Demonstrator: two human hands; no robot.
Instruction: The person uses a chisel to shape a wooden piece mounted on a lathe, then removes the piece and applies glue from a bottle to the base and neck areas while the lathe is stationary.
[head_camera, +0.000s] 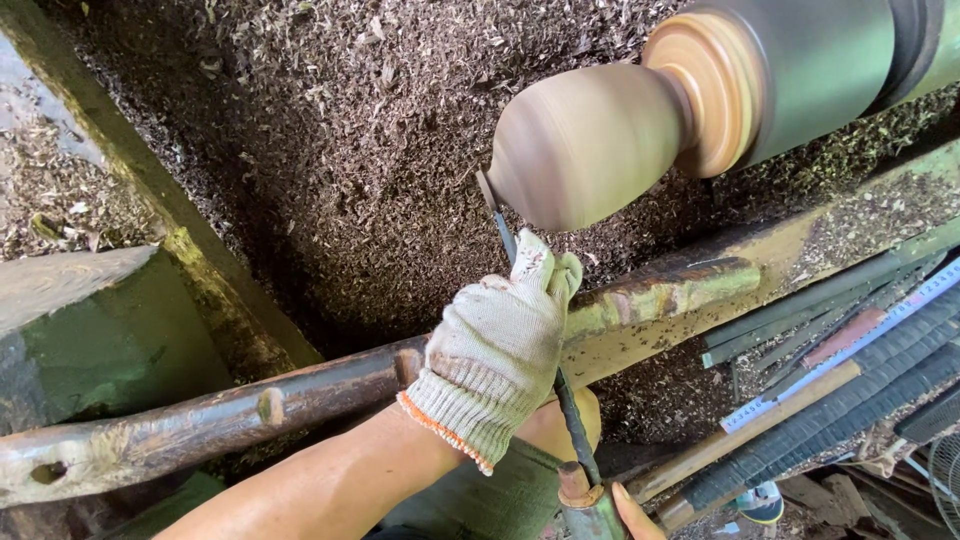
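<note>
A rounded brown wooden workpiece (585, 145), blurred by spinning, is mounted on a lathe against a tan wooden disc (715, 90). The tip of a long metal chisel (497, 215) touches its lower left side. My left hand (495, 350), in a white knit glove, presses the chisel shaft down onto a worn horizontal rest bar (250, 410). At the bottom edge only a fingertip and part of my right hand (635, 512) show, wrapped at the chisel's handle by its metal ferrule (585, 500).
A thick bed of wood shavings (330, 150) lies under and behind the lathe. The grey spindle housing (820, 65) fills the top right. Several long tools, ribbed rods and a ruler (880, 320) lie at the right. A green block (90, 330) stands at the left.
</note>
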